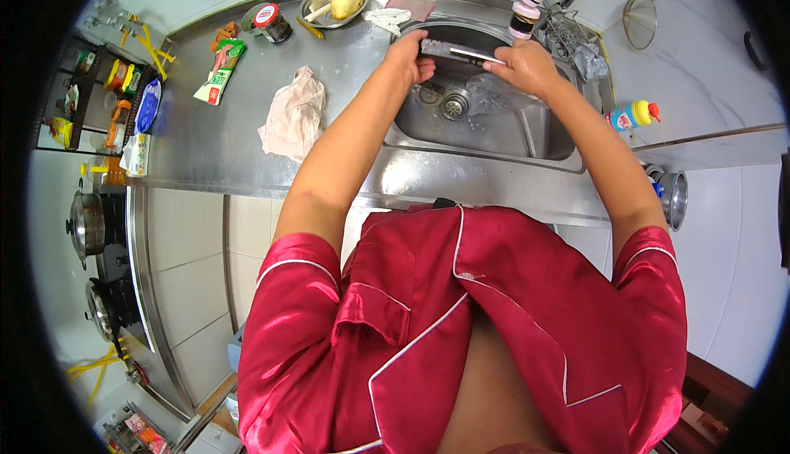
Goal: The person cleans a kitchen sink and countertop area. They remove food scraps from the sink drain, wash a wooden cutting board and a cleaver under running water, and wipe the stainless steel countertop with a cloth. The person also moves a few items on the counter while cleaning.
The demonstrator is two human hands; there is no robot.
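Observation:
Above the stainless steel sink (426,130), my left hand (412,59) holds one end of a long, dark, flat object (441,50), seen nearly edge-on; its exact kind is unclear. At its other end my right hand (521,66) grips a narrow whitish strip (472,54) along the object. The pink and black faucet nozzle (523,20) hangs directly over my right hand. Below the hands, something transparent (497,93), water or clear plastic, lies beside the metal drain strainer (455,105). Whether the faucet is running cannot be told.
Left of the sink, a pale cloth (295,114) lies on the steel counter (228,139). Behind it are a metal dish (307,4) with a yellowish fruit, a lidded jar (271,23) and a green packet (221,72). A wire rack (571,40) and a yellow-topped bottle (632,115) stand right.

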